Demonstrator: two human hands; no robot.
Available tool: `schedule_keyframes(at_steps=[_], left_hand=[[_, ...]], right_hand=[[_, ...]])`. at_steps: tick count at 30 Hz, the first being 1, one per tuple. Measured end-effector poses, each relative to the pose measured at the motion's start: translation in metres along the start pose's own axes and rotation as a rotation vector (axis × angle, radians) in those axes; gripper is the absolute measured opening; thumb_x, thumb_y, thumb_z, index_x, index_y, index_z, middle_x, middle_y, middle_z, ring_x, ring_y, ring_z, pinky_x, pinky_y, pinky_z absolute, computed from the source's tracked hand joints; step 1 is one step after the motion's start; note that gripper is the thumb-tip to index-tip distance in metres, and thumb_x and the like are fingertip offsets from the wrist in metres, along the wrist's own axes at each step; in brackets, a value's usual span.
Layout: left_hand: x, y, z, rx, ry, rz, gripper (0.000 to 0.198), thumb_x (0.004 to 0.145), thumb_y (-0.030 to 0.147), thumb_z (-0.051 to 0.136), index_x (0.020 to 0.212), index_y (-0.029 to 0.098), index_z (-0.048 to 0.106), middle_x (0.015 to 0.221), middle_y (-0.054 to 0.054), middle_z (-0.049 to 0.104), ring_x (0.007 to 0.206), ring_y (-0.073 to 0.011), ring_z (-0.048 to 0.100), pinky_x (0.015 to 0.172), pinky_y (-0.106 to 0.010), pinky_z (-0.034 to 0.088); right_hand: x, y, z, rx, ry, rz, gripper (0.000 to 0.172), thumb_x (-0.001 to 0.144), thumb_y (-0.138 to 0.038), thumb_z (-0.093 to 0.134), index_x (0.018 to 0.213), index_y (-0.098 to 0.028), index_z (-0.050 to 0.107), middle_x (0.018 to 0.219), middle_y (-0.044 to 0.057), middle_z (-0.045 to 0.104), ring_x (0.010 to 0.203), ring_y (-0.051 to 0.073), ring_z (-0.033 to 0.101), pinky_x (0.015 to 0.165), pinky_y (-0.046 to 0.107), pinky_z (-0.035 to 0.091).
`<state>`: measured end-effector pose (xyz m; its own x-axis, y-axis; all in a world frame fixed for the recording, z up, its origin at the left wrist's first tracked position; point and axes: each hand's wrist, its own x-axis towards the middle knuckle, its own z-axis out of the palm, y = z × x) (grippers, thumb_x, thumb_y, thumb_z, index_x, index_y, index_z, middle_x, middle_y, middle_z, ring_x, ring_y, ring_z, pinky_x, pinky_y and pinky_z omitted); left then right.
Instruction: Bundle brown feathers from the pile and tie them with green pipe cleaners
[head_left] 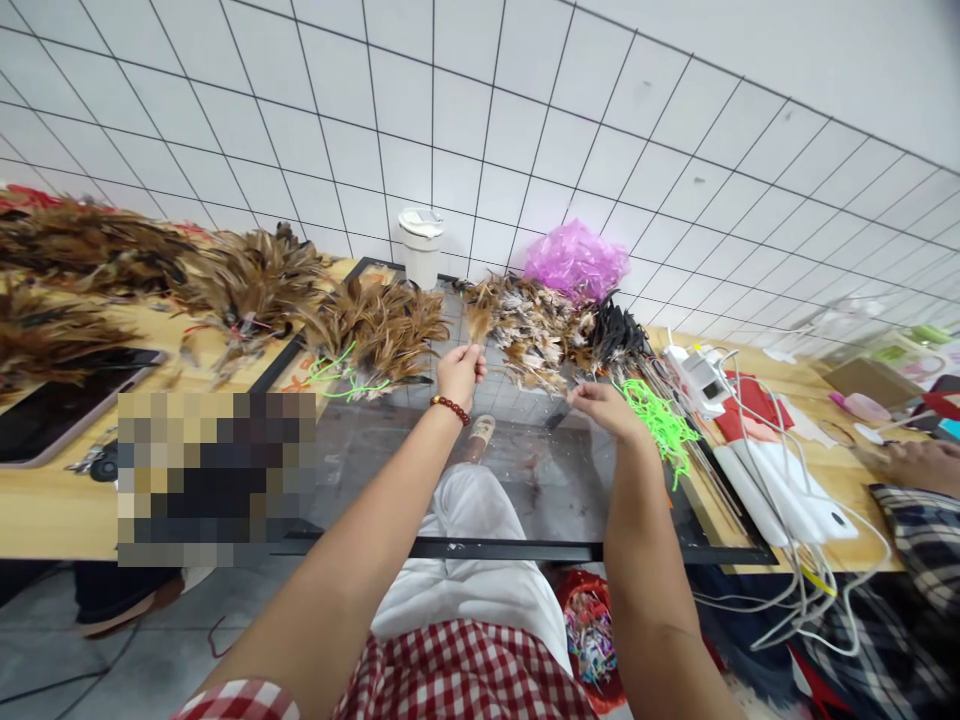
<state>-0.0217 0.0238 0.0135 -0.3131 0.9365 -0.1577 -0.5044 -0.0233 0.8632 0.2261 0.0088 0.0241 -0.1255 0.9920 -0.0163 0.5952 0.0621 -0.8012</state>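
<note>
My left hand (459, 372) is raised over the glass table top (517, 480), fingers pinched on a small bunch of brown feathers (478, 320) that stands upward. A red bead bracelet (450, 408) sits on that wrist. My right hand (598, 402) is a little to the right, fingers curled together near the mixed feather pile (536, 335); what it holds is too small to make out. Green cords (660, 420) lie just right of my right hand.
Brown feather heaps (375, 325) cover the wooden table (52, 500) at left, beside a dark tablet (60, 405). A white cup (420, 245) and pink plastic bag (576, 260) stand by the tiled wall. White devices with cables (780, 490) and another person's hand (919, 465) are right.
</note>
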Motion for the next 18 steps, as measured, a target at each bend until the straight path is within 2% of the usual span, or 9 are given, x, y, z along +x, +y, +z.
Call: schedule_keyframes(at_steps=[3, 6, 9, 11, 18], left_hand=[[-0.017, -0.002, 0.010, -0.063, -0.156, -0.145, 0.008, 0.080, 0.018, 0.062, 0.076, 0.010, 0.062, 0.059, 0.001, 0.058, 0.047, -0.0045, 0.053, 0.043, -0.015, 0.035], [-0.032, -0.011, 0.018, -0.110, -0.267, -0.326, 0.007, 0.080, 0.015, 0.063, 0.076, 0.010, 0.062, 0.070, -0.006, 0.066, 0.059, -0.0092, 0.063, 0.056, -0.020, 0.047], [-0.038, -0.020, 0.020, -0.185, -0.328, -0.444, 0.007, 0.083, 0.013, 0.059, 0.078, 0.010, 0.063, 0.072, -0.007, 0.068, 0.065, -0.0113, 0.066, 0.068, -0.024, 0.052], [-0.036, -0.022, 0.019, -0.241, -0.349, -0.481, 0.009, 0.085, 0.013, 0.056, 0.079, 0.010, 0.063, 0.071, -0.006, 0.068, 0.067, -0.0106, 0.066, 0.072, -0.024, 0.052], [-0.032, -0.021, 0.018, -0.196, -0.356, -0.466, 0.006, 0.082, 0.008, 0.059, 0.079, 0.008, 0.064, 0.069, -0.005, 0.067, 0.063, -0.0082, 0.063, 0.070, -0.022, 0.052]], right_hand=[[0.004, -0.019, 0.023, 0.595, 0.041, -0.057, 0.027, 0.064, -0.043, 0.072, 0.066, -0.019, 0.059, 0.059, -0.004, 0.054, 0.056, 0.009, 0.044, 0.058, 0.024, 0.037], [0.007, -0.034, 0.053, 0.918, 0.067, -0.025, 0.027, 0.059, -0.039, 0.078, 0.067, -0.020, 0.060, 0.066, -0.003, 0.057, 0.062, 0.010, 0.049, 0.062, 0.024, 0.040], [0.008, -0.039, 0.075, 0.988, 0.023, -0.034, 0.025, 0.058, -0.035, 0.080, 0.068, -0.021, 0.062, 0.069, -0.003, 0.060, 0.066, 0.011, 0.052, 0.066, 0.025, 0.042], [0.008, -0.040, 0.082, 0.990, 0.019, -0.060, 0.024, 0.058, -0.033, 0.080, 0.068, -0.022, 0.062, 0.069, -0.004, 0.059, 0.065, 0.011, 0.052, 0.066, 0.025, 0.042], [0.008, -0.037, 0.087, 0.975, 0.078, -0.055, 0.024, 0.058, -0.032, 0.079, 0.069, -0.022, 0.060, 0.068, -0.006, 0.058, 0.063, 0.009, 0.051, 0.062, 0.023, 0.041]])
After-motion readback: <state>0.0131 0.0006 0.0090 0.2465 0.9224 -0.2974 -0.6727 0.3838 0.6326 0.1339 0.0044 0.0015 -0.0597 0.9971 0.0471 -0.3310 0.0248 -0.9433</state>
